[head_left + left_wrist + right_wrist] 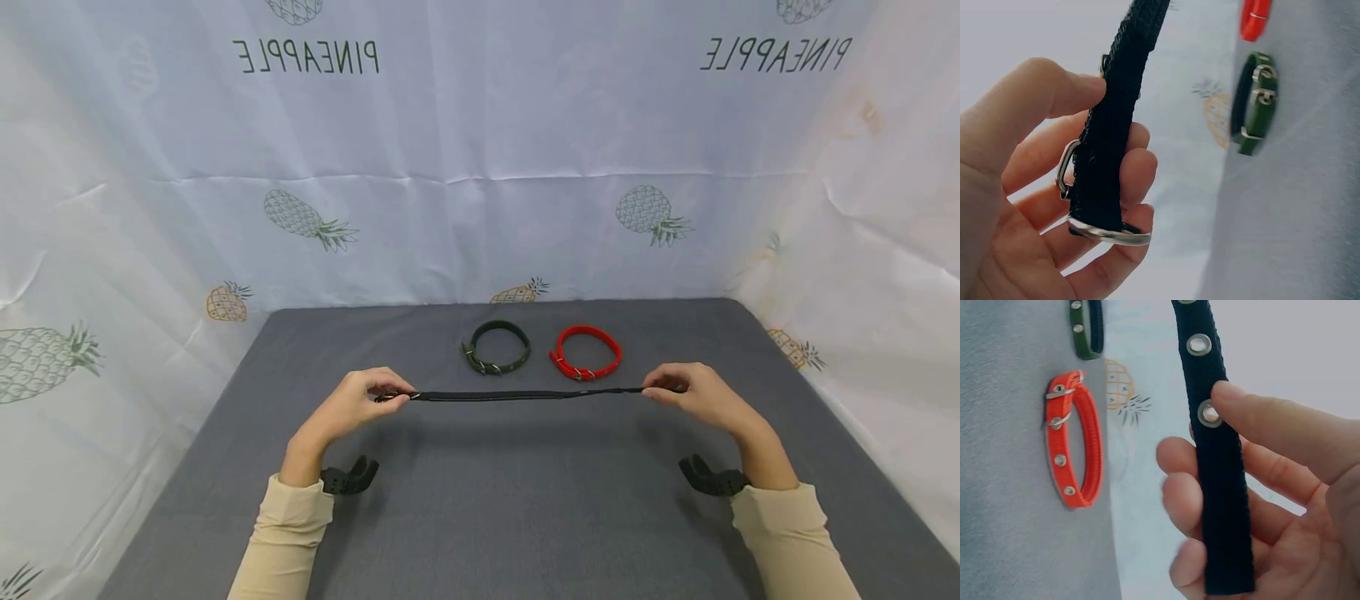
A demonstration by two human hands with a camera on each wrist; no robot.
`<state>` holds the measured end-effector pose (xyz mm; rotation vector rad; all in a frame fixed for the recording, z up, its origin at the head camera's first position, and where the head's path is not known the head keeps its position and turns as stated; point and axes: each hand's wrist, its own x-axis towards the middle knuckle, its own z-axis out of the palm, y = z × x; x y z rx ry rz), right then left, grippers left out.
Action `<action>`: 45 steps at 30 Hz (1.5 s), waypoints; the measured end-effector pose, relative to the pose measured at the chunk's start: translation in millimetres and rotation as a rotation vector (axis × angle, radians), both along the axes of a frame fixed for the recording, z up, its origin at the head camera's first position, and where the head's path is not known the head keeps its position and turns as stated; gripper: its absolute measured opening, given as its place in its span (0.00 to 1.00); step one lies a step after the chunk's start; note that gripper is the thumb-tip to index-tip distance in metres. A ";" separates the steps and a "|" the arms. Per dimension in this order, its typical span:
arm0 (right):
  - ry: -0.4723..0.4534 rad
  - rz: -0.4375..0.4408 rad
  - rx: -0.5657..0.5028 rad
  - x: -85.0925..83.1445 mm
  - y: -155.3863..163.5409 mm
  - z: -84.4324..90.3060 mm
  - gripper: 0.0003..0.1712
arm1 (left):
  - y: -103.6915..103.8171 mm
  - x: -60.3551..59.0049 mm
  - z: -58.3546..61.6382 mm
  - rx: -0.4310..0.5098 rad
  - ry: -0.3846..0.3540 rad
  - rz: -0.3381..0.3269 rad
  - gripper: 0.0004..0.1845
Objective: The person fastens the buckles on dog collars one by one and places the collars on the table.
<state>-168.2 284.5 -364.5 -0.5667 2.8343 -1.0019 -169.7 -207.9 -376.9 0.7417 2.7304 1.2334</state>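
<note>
A black collar [495,396] is stretched out straight between both hands, above the table. My left hand [352,404] pinches its buckle end; in the left wrist view the thumb presses the black webbing [1113,125] against the fingers, near a metal D-ring [1066,165] and the buckle's curved metal bar [1110,234]. The other end, which has metal eyelets [1210,414], is pinched by my right hand [697,393], its thumb at an eyelet. Behind the strap lie a green collar [496,367] and a red collar [587,372], both buckled into loops.
The grey table [525,517] runs back to a white curtain [480,125] printed with pineapples, which also hangs along both sides. Black wrist mounts [348,479] sit on both forearms.
</note>
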 end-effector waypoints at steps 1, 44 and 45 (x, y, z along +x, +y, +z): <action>0.012 -0.010 0.001 -0.5 0.0 0.8 0.08 | 0.5 -0.6 1.6 0.000 0.008 0.007 0.07; 0.239 -0.276 -0.485 -3.6 -53.8 13.5 0.14 | 54.5 -14.6 12.4 0.420 0.289 0.226 0.13; 0.243 -0.276 -0.497 -3.9 -56.7 13.7 0.14 | 55.9 -14.8 12.5 0.434 0.297 0.226 0.13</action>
